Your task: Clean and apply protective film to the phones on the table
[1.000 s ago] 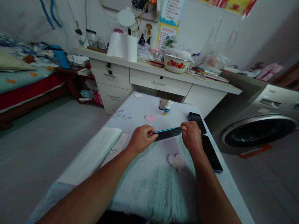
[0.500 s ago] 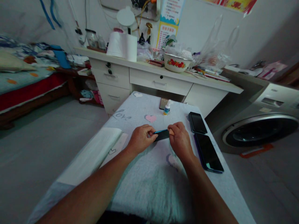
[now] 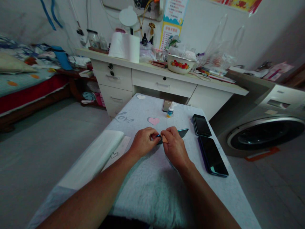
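Right hand [image 3: 174, 147] slid leftward along phone [image 3: 181, 132], left hand [image 3: 143, 142] pinching

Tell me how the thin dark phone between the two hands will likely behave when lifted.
The phone is probably stiff: its end juts straight past the right hand without sagging. Its smooth dark face looks slippery, so the left hand pinching one end may need a firm grip. Thin as it is, it seems fragile, though the cloth under it looks soft.

Dim, soft indoor light with faint shadows; wide-angle bending warps the edges, and the corners look slightly smeared.
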{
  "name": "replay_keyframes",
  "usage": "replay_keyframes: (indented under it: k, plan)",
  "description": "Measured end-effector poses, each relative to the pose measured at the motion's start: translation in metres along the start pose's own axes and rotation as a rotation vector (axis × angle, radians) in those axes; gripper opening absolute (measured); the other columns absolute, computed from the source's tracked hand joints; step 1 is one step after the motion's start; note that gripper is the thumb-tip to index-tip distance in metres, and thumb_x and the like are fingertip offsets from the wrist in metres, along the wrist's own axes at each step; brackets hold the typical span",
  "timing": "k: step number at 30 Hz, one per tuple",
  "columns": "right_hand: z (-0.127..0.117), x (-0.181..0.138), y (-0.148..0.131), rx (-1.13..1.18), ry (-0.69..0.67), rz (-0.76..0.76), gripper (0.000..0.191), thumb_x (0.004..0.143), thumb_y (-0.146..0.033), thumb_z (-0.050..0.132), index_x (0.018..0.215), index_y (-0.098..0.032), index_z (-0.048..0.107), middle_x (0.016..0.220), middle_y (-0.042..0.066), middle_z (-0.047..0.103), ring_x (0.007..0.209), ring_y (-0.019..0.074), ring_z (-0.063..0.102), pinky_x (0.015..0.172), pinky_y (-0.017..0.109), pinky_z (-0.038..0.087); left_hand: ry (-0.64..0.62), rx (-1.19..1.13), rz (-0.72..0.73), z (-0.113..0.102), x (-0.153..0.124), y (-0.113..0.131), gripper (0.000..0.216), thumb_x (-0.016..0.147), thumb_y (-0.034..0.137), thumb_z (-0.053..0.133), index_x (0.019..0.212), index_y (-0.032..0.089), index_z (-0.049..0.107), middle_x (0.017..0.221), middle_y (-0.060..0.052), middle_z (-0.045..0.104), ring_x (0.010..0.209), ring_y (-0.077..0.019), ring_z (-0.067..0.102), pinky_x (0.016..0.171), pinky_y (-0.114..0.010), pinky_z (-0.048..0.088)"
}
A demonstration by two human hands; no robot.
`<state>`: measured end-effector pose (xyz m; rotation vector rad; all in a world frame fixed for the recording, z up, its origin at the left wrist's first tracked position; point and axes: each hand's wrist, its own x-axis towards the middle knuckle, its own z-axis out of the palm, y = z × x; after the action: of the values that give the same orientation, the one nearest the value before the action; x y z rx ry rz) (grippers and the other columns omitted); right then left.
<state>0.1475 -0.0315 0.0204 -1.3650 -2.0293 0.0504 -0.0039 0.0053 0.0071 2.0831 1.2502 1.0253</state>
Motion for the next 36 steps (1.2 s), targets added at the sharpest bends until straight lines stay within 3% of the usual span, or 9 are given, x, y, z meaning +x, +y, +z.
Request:
replay_keyframes:
  k: [13,36]
  plan:
    - [-0.002,0.001,0.001,-0.022,-0.023,0.006,0.026,0.085,-0.01,0.043,0.098,-0.017,0.064,0.096,0.008,0.054,0.081,0.0162,0.055,0.077,0.028,0.048,-0.006,0.005,0.02,0.0,0.0,-0.003,0.008,0.072,0.02,0.063,0.066,0.015,0.062,0.064,0.001,0.056,0.059,-0.0088,0.046,0.056,-0.021,0.033]
    - [-0.031,0.005,0.054,-0.216,0.153,0.186,0.023,0.079,-0.01,0.047,0.083,-0.014,0.069,0.085,0.009,0.055,0.074,0.0186,0.053,0.073,0.031,0.043,0.002,-0.019,0.015,0.0,-0.001,-0.004,0.006,0.072,0.019,0.065,0.068,0.015,0.066,0.065,0.002,0.057,0.057,-0.0078,0.048,0.056,-0.021,0.035]
